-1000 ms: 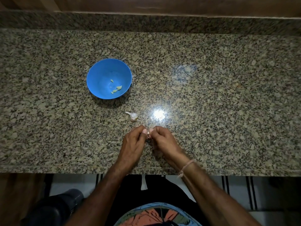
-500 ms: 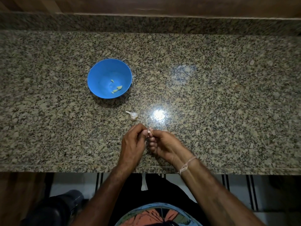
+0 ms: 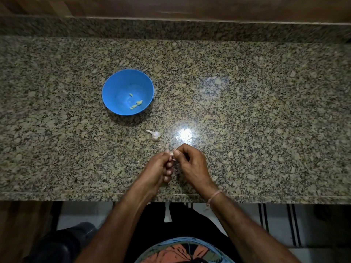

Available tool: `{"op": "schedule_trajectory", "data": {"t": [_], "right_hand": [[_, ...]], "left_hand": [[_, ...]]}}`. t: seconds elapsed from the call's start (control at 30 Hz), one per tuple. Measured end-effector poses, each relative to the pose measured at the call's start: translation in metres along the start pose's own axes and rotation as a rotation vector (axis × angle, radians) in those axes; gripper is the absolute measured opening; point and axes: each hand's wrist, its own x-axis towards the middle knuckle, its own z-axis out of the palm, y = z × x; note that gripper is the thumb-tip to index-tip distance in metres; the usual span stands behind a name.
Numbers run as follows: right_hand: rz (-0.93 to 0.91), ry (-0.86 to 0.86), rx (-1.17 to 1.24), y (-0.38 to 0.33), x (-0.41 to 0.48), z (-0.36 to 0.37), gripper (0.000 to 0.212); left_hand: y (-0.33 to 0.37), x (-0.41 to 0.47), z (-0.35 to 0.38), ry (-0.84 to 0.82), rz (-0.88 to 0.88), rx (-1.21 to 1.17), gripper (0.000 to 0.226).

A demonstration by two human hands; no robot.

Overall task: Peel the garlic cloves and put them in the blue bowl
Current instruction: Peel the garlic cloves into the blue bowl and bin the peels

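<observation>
The left hand (image 3: pixel 155 168) and the right hand (image 3: pixel 191 164) meet just above the counter (image 3: pixel 247 111), close to its front edge and about midway along it. Between them sits a small pale clove (image 3: pixel 171 154). Both hands pinch it with the thumb and first fingertips, and the other fingers are curled in. Only a sliver of the clove shows between the fingertips, so how much skin is left on it cannot be told. The bowl (image 3: pixel 106 88) stands upright on the counter, left of the middle and roughly halfway between the back and front edges, well apart from the hands. Inside it, a few peeled cloves (image 3: pixel 136 104) lie low on the side towards the right end of the counter, yellowish against the blue. A small white bulb (image 3: pixel 155 134) with a short stalk lies on its side between the bowl and the hands, nearer the hands and touching neither. A bright glare (image 3: pixel 184 134) marks the stone just right of the bulb. A thin thread (image 3: pixel 213 196) is tied round the right wrist, at the counter's front edge.
</observation>
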Motion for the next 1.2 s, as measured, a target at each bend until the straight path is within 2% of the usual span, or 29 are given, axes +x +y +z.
{"op": "schedule_trajectory", "data": {"t": [0.13, 0.27, 0.37, 0.63, 0.77, 0.83, 1.0, 1.1, 1.13, 1.2], "right_hand": [[0.135, -0.083, 0.212, -0.002, -0.001, -0.007, 0.018], [0.196, -0.155, 0.286, -0.007, 0.002, -0.015, 0.017], [0.205, -0.113, 0.295, -0.008, 0.000, -0.012, 0.013], [0.064, 0.032, 0.091, -0.008, -0.007, 0.006, 0.014], [0.077, 0.068, 0.109, -0.014, -0.011, 0.011, 0.015], [0.109, 0.068, 0.162, -0.018, -0.013, 0.013, 0.017], [0.164, 0.064, 0.389, -0.025, -0.021, 0.021, 0.022], [0.164, 0.110, 0.540, -0.023, -0.024, 0.025, 0.019], [0.151, 0.156, 0.513, -0.021, -0.025, 0.026, 0.015], [0.093, 0.266, 0.261, -0.012, -0.021, 0.026, 0.009]], "left_hand": [[-0.001, 0.000, -0.003, 0.167, 0.250, 0.176, 0.032], [0.000, -0.004, -0.004, 0.205, 0.336, 0.191, 0.025], [0.000, -0.004, -0.006, 0.214, 0.392, 0.204, 0.020], [0.008, 0.002, -0.027, 0.114, 0.282, 0.088, 0.017], [0.013, 0.003, -0.035, -0.081, 0.161, -0.175, 0.018], [0.014, 0.003, -0.035, -0.118, 0.138, -0.250, 0.020], [0.008, 0.005, -0.034, -0.123, 0.185, -0.291, 0.023], [0.005, 0.007, -0.040, -0.067, 0.208, -0.245, 0.023], [0.004, 0.008, -0.043, -0.041, 0.214, -0.214, 0.024], [0.002, 0.009, -0.047, 0.011, 0.228, -0.148, 0.023]]}}
